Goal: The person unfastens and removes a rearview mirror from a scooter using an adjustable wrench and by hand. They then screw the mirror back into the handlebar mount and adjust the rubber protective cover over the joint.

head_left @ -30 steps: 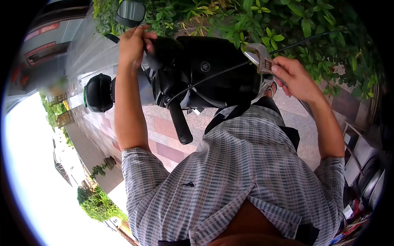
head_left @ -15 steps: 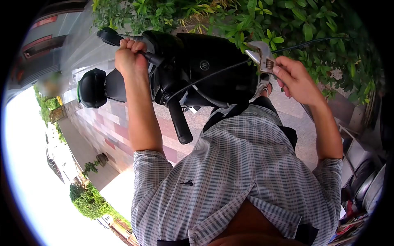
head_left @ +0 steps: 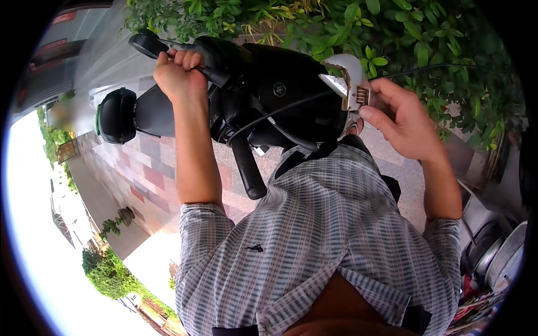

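My left hand point(head_left: 180, 74) is closed around the far handlebar point(head_left: 213, 77) of a black scooter point(head_left: 302, 67), beside the round mirror point(head_left: 147, 45). My right hand point(head_left: 408, 119) holds a silver adjustable wrench point(head_left: 351, 89), its head raised over the scooter's front panel. The wrench's jaws are spread and point left and up, with nothing visible between them. My thumb rests near the worm screw, while the wrench's handle is mostly hidden behind my fingers. Toward my body sticks out the other handlebar grip point(head_left: 247, 168), which neither hand touches.
A thin black cable point(head_left: 280, 105) runs from the handlebar past the wrench toward leafy bushes point(head_left: 386, 31). Behind the scooter's seat is a black rounded box or helmet point(head_left: 116, 115). Paving tiles point(head_left: 151, 173) lie below. Metal items point(head_left: 507, 260) are piled at lower right.
The wrench head has turned slightly and shows more of its face. My right thumb and fingers have shifted on it and opened a little. My left hand keeps its hold.
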Tool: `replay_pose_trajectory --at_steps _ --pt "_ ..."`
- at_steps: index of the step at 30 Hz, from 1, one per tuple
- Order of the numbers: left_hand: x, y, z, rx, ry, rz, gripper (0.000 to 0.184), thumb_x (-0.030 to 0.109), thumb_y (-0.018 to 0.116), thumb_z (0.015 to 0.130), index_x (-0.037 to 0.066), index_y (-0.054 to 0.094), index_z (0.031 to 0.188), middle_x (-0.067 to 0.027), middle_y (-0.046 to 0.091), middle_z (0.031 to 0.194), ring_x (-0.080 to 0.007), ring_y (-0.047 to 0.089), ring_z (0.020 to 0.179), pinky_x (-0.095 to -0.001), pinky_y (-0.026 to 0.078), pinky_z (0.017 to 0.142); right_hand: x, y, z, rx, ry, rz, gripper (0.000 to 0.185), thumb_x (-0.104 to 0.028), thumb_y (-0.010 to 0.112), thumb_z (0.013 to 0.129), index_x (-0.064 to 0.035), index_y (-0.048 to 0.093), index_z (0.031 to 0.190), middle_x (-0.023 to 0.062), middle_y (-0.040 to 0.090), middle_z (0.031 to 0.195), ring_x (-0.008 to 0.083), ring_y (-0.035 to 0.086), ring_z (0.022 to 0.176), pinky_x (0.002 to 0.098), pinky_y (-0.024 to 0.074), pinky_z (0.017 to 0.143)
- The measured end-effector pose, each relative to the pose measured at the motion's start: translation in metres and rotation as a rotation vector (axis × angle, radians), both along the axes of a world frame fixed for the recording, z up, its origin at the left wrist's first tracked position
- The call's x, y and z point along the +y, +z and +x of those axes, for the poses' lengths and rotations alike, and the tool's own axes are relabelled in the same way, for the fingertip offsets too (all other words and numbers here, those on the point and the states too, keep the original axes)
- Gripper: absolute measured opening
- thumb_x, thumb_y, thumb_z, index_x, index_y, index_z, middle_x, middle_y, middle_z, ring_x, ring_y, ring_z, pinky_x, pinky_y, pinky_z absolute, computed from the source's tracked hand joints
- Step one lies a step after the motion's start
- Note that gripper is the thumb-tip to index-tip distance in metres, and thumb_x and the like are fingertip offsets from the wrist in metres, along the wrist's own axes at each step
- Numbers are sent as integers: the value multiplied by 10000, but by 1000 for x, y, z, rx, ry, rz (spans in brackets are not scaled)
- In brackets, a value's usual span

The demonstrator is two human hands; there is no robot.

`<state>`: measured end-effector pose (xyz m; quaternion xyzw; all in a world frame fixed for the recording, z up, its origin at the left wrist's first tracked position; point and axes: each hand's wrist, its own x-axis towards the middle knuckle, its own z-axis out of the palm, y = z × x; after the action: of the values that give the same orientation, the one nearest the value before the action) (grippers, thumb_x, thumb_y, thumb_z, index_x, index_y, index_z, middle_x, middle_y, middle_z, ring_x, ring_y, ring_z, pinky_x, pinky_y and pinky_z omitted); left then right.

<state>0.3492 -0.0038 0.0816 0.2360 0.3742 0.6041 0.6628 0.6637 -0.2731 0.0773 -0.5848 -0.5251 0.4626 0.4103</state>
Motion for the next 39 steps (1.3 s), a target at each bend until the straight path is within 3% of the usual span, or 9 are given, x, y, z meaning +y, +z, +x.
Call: replay_pose_trajectory --at_steps 6,10,15,20,24,30,34,35,39 --pt "-18 7 16 -21 156 29 243 248 508 994 94 386 851 -3 323 649 -147 294 541 -313 303 534 12 7 -8 -169 -79 179 263 -117 793 855 -1 591 977 110 587 667 225 575 557 350 425 543" --pt "-23 8 20 -18 158 43 259 245 552 984 114 378 845 0 314 653 -148 298 549 -334 313 576 25 26 -17 -327 -104 104 237 -24 745 766 0 566 920 161 619 708 357 619 605 405 459 560" --pt "-27 5 15 -66 106 40 290 265 610 948 101 389 856 -9 327 674 -154 310 571 -332 324 594 57 38 -26 -489 -22 568 229 10 700 696 -16 552 869 139 566 686 356 595 606 435 435 536" --pt "-28 7 -9 -573 -166 -4 387 271 716 838 10 440 908 -36 352 707 -179 336 620 -323 341 634 96 23 -47 -438 144 766 207 -6 708 700 -35 598 874 128 584 719 384 598 640 478 444 574" --pt "-27 0 -8 -691 -256 2 466 317 758 801 -22 466 929 -31 344 715 -179 325 639 -321 336 659 128 -7 -56 -408 256 683 214 -27 731 698 -29 618 880 148 638 753 383 641 692 473 465 617" --pt "-38 5 12 -569 -123 1 459 407 725 811 76 415 744 -17 293 639 -168 274 577 -324 271 570 147 -52 -85 -245 259 491 202 -111 802 762 -3 661 859 168 626 695 362 620 645 441 458 609" --pt "-52 12 23 -446 5 -5 486 427 709 816 114 371 661 -7 274 591 -163 259 533 -325 248 531 142 -60 -102 -118 217 322 342 -251 889 803 17 677 826 153 612 641 240 571 570 383 459 604" --pt "-54 12 23 -427 12 -3 490 431 711 816 116 373 654 -7 276 589 -164 264 533 -326 249 533 141 -63 -102 -153 235 274 238 -166 850 848 12 699 899 87 622 676 144 519 619 339 445 597" --pt "-62 18 31 -379 67 33 507 457 681 867 137 341 668 -1 267 594 -156 248 541 -329 231 524 139 -76 -105 9 202 382 135 -58 763 791 26 665 829 196 633 690 287 619 610 397 458 613"
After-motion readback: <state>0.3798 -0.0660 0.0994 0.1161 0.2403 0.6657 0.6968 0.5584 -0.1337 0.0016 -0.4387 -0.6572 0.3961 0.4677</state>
